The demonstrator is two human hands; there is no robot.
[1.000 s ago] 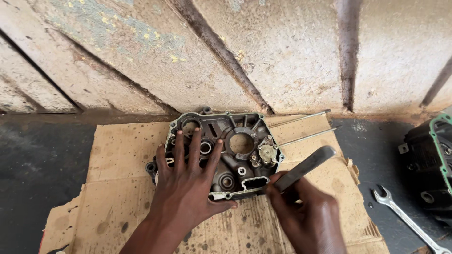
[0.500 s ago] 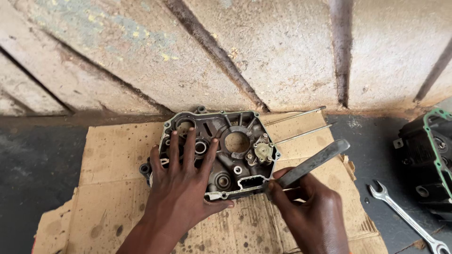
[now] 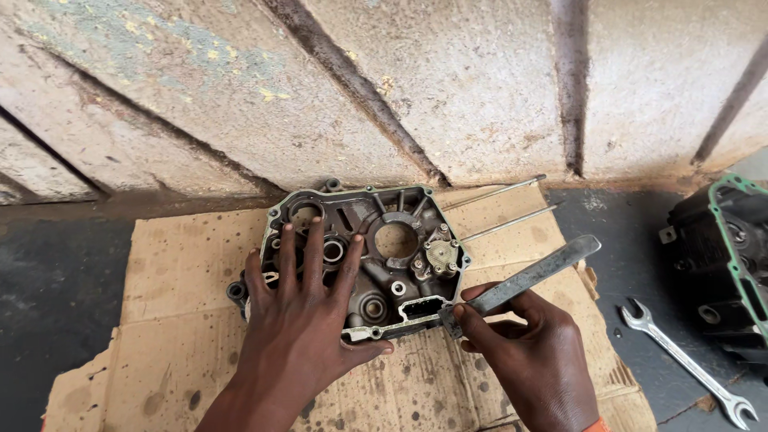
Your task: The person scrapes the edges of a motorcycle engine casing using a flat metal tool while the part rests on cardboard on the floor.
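Since the earlier frame the flat metal scraper (image 3: 524, 282) has dropped lower, tip at the engine casing (image 3: 364, 260) edge — right hand (image 3: 532, 360) grasping it. Left hand (image 3: 300, 336) lies flat, fingers spread, on the casing, atop 1 cardboard sheet (image 3: 176, 320); 2 rods (image 3: 500, 210), 1 spanner (image 3: 688, 364) nearby.

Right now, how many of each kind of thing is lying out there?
Engine case halves: 2 (one on the cardboard, one with a green gasket at the right)
Long rods: 2
Flat scraper: 1
Spanner: 1
Cardboard sheet: 1
Total: 7
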